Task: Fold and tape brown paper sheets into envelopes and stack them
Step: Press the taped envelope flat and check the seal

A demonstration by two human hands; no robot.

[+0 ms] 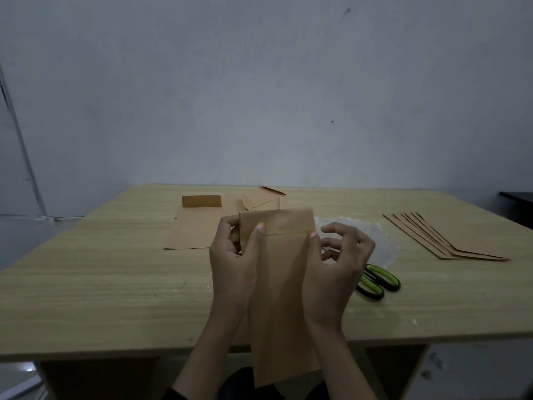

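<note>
I hold a long folded brown paper envelope (284, 287) upright over the near edge of the wooden table (115, 278). My left hand (235, 255) grips its upper left edge, thumb on the front by the folded flap, fingers behind. My right hand (336, 264) presses its thumb on the flap's right end, while its other fingers curl loosely off to the right. Several folded envelopes (444, 238) lie fanned out at the right of the table. A flat brown sheet (196, 229) with a turned-up flap lies behind my left hand.
Green-and-black scissors (377, 281) lie on the table just right of my right hand. A crumpled clear plastic sheet (372, 238) sits behind them. Another partly folded brown paper (268, 197) stands at the far middle. A dark object (516, 206) is beyond the table's right edge.
</note>
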